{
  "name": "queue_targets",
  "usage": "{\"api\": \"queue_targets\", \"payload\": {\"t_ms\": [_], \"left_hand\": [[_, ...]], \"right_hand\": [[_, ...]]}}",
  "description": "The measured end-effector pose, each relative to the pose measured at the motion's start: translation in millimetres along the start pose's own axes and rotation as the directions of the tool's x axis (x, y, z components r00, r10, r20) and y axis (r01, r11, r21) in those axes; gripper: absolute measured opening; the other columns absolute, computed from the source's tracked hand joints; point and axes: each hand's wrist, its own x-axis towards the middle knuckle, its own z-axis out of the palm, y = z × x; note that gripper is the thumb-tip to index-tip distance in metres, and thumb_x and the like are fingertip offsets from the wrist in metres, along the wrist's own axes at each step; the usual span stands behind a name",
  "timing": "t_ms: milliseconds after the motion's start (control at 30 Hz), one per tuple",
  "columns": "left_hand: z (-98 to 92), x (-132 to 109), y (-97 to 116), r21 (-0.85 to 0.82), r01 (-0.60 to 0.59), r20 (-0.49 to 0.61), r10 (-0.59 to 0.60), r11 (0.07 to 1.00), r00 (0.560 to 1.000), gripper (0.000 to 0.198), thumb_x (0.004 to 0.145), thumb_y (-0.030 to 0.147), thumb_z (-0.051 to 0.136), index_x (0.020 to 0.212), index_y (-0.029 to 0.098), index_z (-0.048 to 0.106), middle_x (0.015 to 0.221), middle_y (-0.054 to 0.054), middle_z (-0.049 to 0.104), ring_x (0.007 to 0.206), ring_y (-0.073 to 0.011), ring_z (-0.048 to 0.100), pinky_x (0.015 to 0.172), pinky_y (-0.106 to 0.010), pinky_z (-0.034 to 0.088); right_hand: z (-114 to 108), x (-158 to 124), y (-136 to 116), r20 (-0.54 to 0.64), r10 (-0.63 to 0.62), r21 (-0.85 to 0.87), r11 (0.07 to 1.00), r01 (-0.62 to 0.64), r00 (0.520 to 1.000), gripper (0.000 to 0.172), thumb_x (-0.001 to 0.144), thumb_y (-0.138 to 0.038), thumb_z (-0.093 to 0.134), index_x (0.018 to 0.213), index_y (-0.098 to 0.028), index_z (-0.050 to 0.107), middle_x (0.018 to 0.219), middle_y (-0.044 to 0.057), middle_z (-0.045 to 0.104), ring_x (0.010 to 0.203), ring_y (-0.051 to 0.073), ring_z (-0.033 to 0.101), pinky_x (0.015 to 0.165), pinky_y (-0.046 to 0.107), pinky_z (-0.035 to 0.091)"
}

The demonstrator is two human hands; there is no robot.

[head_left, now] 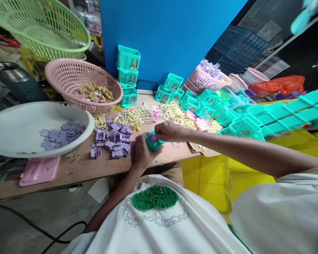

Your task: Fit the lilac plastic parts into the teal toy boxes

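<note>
My left hand (143, 151) is wrapped round a small teal plastic box (151, 144), holding it tilted at the table's front edge. Above the box's open top is my right hand (164, 131), its fingers bent and closed at the opening; whatever they may grip is hidden. A purple piece (154, 138) shows inside the box. Left of my left hand lies a heap of purple plastic pieces (118, 139). Cream-coloured plastic frames (137, 115) are spread beyond my hands, with a small bag of pink pieces (155, 113) among them.
A white basin (16, 128) with purple pieces and a pink basket (55, 76) with tan pieces stand at left. Teal boxes are stacked at the blue panel (159, 38). More teal boxes (245, 125) line the right. A pink tray (39, 171) sticks out under the basin.
</note>
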Motion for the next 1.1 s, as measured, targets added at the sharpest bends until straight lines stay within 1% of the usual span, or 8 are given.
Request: {"api": "queue_targets", "payload": {"t_ms": [233, 467, 633, 733, 833, 967, 1033, 1100], "left_hand": [[-1.9, -0.1, 0.0, 0.03, -0.009, 0.022, 0.008, 0.999, 1.0, 0.074, 0.077, 0.058, 0.087, 0.13, 0.019, 0.052, 0.119, -0.016, 0.071, 0.109, -0.035, 0.07, 0.092, -0.047, 0.057], [-2.0, -0.3, 2.7, 0.031, 0.019, 0.046, -0.021, 0.999, 0.999, 0.076, 0.076, 0.055, 0.088, 0.132, 0.02, 0.053, 0.122, -0.016, 0.071, 0.114, -0.0355, 0.069, 0.098, -0.048, 0.056], [-2.0, -0.8, 0.7, 0.031, 0.008, 0.05, -0.009, 0.999, 0.999, 0.075, 0.075, 0.051, 0.09, 0.133, 0.02, 0.052, 0.123, -0.016, 0.07, 0.114, -0.0346, 0.069, 0.098, -0.048, 0.056], [-4.9, 1.6, 0.6, -0.011, -0.001, 0.066, 0.002, 1.0, 0.998, 0.077, 0.075, 0.049, 0.091, 0.134, 0.021, 0.051, 0.122, -0.014, 0.07, 0.112, -0.0324, 0.07, 0.097, -0.046, 0.058], [-12.6, 5.6, 4.7, -0.054, -0.085, 0.113, 0.09, 0.995, 0.989, 0.08, 0.077, 0.046, 0.091, 0.141, 0.023, 0.048, 0.127, -0.014, 0.068, 0.117, -0.0315, 0.069, 0.101, -0.046, 0.058], [-30.1, 5.7, 10.7, -0.039, -0.284, 0.251, 0.285, 0.958, 0.925, 0.083, 0.084, 0.034, 0.088, 0.151, 0.025, 0.041, 0.146, -0.016, 0.059, 0.15, -0.0362, 0.05, 0.126, -0.056, 0.042], [-39.0, 1.4, 10.5, -0.019, -0.276, 0.33, 0.266, 0.961, 0.906, 0.085, 0.082, 0.033, 0.089, 0.153, 0.029, 0.041, 0.161, -0.017, 0.047, 0.162, -0.0388, 0.032, 0.131, -0.06, 0.033], [-45.9, -4.0, 8.0, -0.017, -0.199, 0.373, 0.191, 0.98, 0.908, 0.094, 0.078, 0.041, 0.092, 0.155, 0.031, 0.039, 0.172, -0.017, 0.032, 0.166, -0.0406, 0.024, 0.131, -0.062, 0.033]], "right_hand": [[-4.8, 4.7, -5.1, 0.014, -0.068, -0.027, 0.997, 0.068, 0.998, 0.017, 0.086, -0.012, 0.064, 0.091, -0.011, 0.08, 0.087, 0.011, 0.079, 0.072, 0.017, 0.062, 0.062, 0.028, 0.031], [-4.4, 11.5, 1.0, 0.042, -0.089, 0.011, 0.996, 0.088, 0.995, 0.017, 0.085, -0.015, 0.067, 0.092, -0.01, 0.081, 0.088, 0.008, 0.079, 0.071, 0.015, 0.061, 0.06, 0.025, 0.034], [4.5, 13.3, 7.7, -0.021, -0.105, 0.102, 0.989, 0.106, 0.994, 0.01, 0.083, -0.014, 0.069, 0.083, -0.011, 0.078, 0.077, 0.004, 0.073, 0.065, 0.012, 0.052, 0.059, 0.025, 0.033], [11.6, 8.3, 30.7, -0.12, -0.143, 0.224, 0.96, 0.167, 0.982, 0.013, 0.088, -0.017, 0.065, 0.086, -0.011, 0.077, 0.076, 0.005, 0.072, 0.064, 0.012, 0.055, 0.061, 0.025, 0.037], [26.6, -2.5, 68.9, -0.292, -0.093, 0.335, 0.922, 0.193, 0.952, 0.025, 0.094, -0.03, 0.067, 0.111, -0.013, 0.077, 0.092, 0.008, 0.075, 0.073, 0.015, 0.063, 0.066, 0.026, 0.046], [64.7, -19.8, 102.5, -0.296, -0.123, 0.547, 0.791, 0.274, 0.947, 0.046, 0.094, -0.051, 0.074, 0.127, -0.018, 0.073, 0.101, 0.009, 0.074, 0.082, 0.018, 0.069, 0.066, 0.026, 0.055], [87.8, -27.3, 100.1, -0.424, -0.112, 0.573, 0.735, 0.362, 0.899, 0.046, 0.095, -0.058, 0.073, 0.118, -0.018, 0.075, 0.104, 0.01, 0.07, 0.086, 0.019, 0.07, 0.068, 0.027, 0.059], [109.9, -33.6, 88.3, -0.592, -0.085, 0.506, 0.734, 0.452, 0.802, 0.042, 0.098, -0.059, 0.07, 0.11, -0.019, 0.076, 0.108, 0.011, 0.067, 0.089, 0.02, 0.069, 0.073, 0.031, 0.062]]}}
